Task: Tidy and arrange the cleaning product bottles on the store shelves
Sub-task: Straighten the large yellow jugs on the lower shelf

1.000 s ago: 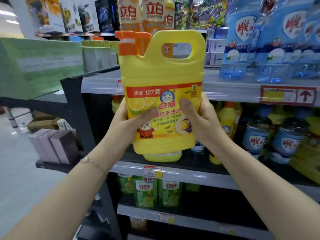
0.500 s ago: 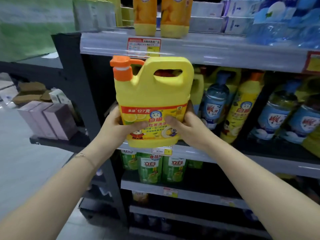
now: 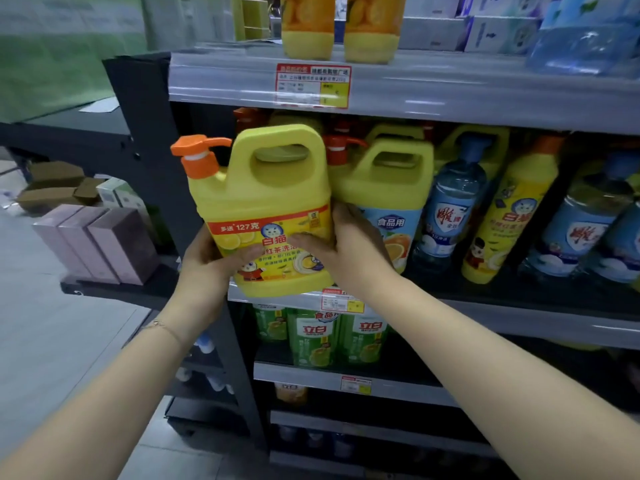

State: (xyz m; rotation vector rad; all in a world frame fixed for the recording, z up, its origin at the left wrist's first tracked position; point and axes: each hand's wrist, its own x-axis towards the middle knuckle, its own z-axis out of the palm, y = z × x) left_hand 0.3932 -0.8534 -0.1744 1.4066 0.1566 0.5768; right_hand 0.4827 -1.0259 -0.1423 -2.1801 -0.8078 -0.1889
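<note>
**Yellow plastic pump jug (image 3: pixel 263 202) held at shelf edge**

It was held upright with its base at the front edge of the grey metal shelf (image 3: pixel 519 323). Both sides were gripped low down: the left hand (image 3: pixel 207 268) and right hand (image 3: pixel 349 251) were curled round it, thumbs laid across the label. A similar blue-labelled yellow jug (image 3: pixel 388 188) stood just beside it.

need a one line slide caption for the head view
Left hand and right hand hold a yellow pump jug at the shelf edge, beside a blue-label jug.
</note>
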